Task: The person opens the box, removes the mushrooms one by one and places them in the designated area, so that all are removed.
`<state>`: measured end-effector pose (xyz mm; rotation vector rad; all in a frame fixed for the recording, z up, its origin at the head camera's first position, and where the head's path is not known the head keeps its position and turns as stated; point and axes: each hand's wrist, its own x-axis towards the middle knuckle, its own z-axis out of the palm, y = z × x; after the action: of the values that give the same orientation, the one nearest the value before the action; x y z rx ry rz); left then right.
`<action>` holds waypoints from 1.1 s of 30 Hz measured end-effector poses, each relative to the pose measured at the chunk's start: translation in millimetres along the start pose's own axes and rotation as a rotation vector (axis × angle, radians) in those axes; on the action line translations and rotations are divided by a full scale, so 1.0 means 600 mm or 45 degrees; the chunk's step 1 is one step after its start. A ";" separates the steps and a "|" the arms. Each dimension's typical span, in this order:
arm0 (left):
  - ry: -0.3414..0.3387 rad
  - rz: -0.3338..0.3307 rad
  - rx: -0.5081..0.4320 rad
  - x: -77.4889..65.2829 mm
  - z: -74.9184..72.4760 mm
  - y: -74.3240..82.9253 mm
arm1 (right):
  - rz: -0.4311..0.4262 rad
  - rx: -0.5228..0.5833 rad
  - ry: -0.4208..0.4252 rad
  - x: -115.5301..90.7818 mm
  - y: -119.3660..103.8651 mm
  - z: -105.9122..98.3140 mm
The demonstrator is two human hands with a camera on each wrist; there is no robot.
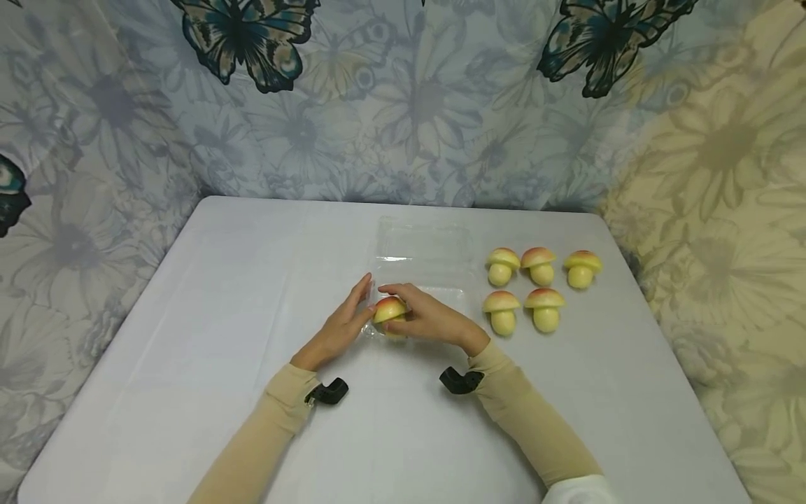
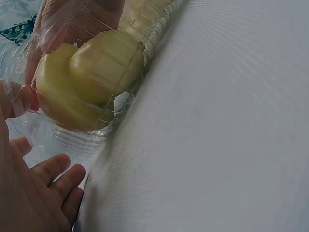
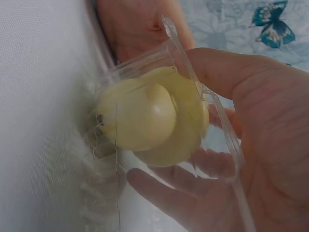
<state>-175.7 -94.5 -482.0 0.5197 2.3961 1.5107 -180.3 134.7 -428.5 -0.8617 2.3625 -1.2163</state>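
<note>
A toy mushroom [image 1: 390, 308] with a red-and-yellow cap and pale yellow stem sits at the front left corner of a clear plastic clamshell box [image 1: 455, 297]. Around its cap curl the fingers and thumb of my right hand [image 1: 436, 319]. My left hand [image 1: 340, 325] rests at the box's left side with fingers extended. Seen from the left wrist, the mushroom's rounded stem [image 2: 108, 67] shows through the clear wall. In the right wrist view the mushroom [image 3: 137, 116] lies behind the box's ridged wall, its cap toward my right palm.
Several matching mushrooms stand in two rows right of the box, including a front one [image 1: 546, 310] and a far-right one [image 1: 582, 269]. The box's transparent lid [image 1: 423, 238] lies folded back. A white table [image 1: 189, 336] meets flowered, butterfly-patterned cloth walls [image 1: 428, 140].
</note>
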 end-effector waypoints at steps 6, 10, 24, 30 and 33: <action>0.005 -0.002 -0.007 -0.001 0.000 -0.002 | -0.015 -0.078 0.046 0.002 0.001 0.006; 0.006 0.007 -0.013 -0.001 0.000 -0.002 | 0.005 -0.112 0.058 0.004 0.003 0.012; 0.012 0.015 -0.005 0.002 -0.004 -0.004 | -0.015 -0.162 0.017 0.011 0.001 0.011; 0.006 0.008 -0.008 0.001 -0.004 -0.005 | 0.000 -0.172 0.007 0.014 0.004 0.012; 0.002 0.012 -0.014 0.002 -0.003 -0.006 | 0.005 -0.177 0.019 0.012 0.004 0.012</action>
<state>-177.9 -97.0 -484.7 0.5286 2.3887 1.5280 -182.9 126.7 -434.9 -0.8933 2.4836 -1.0706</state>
